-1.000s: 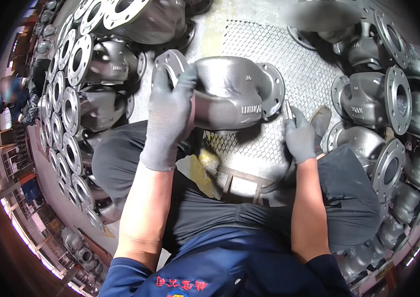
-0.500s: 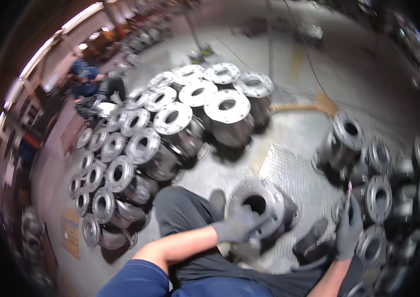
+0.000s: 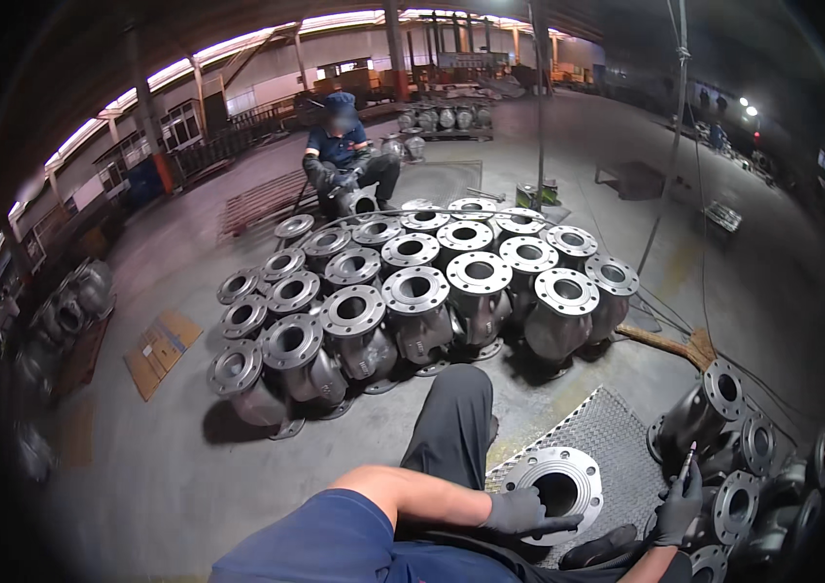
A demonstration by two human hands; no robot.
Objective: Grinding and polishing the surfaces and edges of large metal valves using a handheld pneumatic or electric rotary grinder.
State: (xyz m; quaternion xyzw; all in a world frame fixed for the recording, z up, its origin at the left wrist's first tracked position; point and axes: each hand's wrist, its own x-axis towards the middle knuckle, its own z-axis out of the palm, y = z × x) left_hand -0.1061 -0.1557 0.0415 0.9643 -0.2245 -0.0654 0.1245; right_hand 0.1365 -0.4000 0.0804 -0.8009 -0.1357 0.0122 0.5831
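A grey metal valve body (image 3: 583, 476) with a round drilled flange and a dark bore stands between my legs. My left hand (image 3: 519, 513), in a grey glove, lies on the near left part of that flange with its fingers stretched out over the face. To the right, my gloved right hand (image 3: 677, 510) is closed around a slim pen-like tool with a pinkish tip (image 3: 690, 457), which points upward. The tool is apart from the flange. Its lower end is hidden in the hand.
Ahead stand several rows of flanged valve bodies (image 3: 414, 290). More valve bodies (image 3: 735, 507) crowd my right side. A patterned metal plate (image 3: 607, 437) lies on the floor, with cardboard (image 3: 162, 352) at left. Behind the rows a co-worker (image 3: 343, 151) sits; cables (image 3: 704, 291) hang at right.
My view has tilted up and turned, and the blur is gone. My left hand has shifted from across the bore to the flange's near left side. My right hand still holds the pen-like tool.
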